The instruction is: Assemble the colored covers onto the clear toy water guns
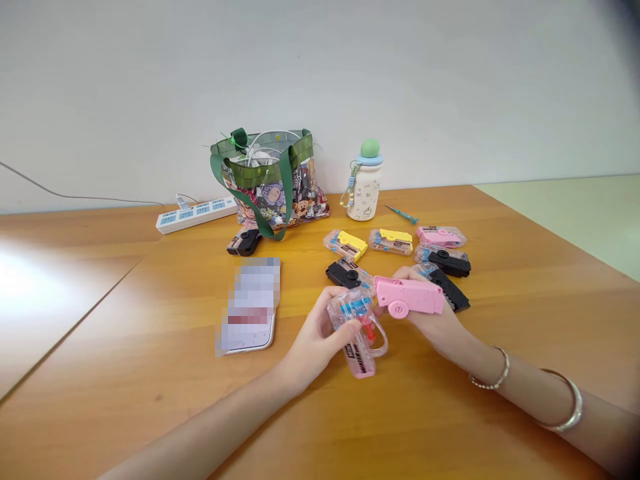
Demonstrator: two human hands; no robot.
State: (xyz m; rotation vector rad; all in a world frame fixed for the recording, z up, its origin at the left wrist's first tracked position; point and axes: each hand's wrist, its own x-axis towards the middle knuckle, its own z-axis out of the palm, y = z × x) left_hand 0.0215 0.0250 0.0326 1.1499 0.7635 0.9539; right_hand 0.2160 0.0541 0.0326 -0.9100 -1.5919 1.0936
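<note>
- Pink plastic up high: the right grip (pixel 430 320) has closed around a pink toy-pistol shell (pixel 407 297), its long axis lying nearly level and pointing across at the left hand.
- The left grip (pixel 315 340) is curled firmly around a clear plastic toy pistol (pixel 356 340), with blue insides, a red trigger and a long axis running back toward the person.
- Those two pieces meet right at the left fingers (pixel 350 327): touching, it looks, though the view there is too crowded to swear to it.
- The clear tote bag (pixel 270 200), printed with cartoons, stands at the back of the desk (pixel 150 300), a white cable (pixel 260 150) bundled inside.
- In front of the bag, a blurred phone (pixel 247 307) and a black toy-pistol piece (pixel 244 241).
- To the bag's right, a cream bottle (pixel 365 190), a teal screwdriver (pixel 401 214), and yellow-trimmed (pixel 345 245) and black-trimmed toy pistols (pixel 443 263).
- To its left, a white power strip (pixel 195 215).
</note>
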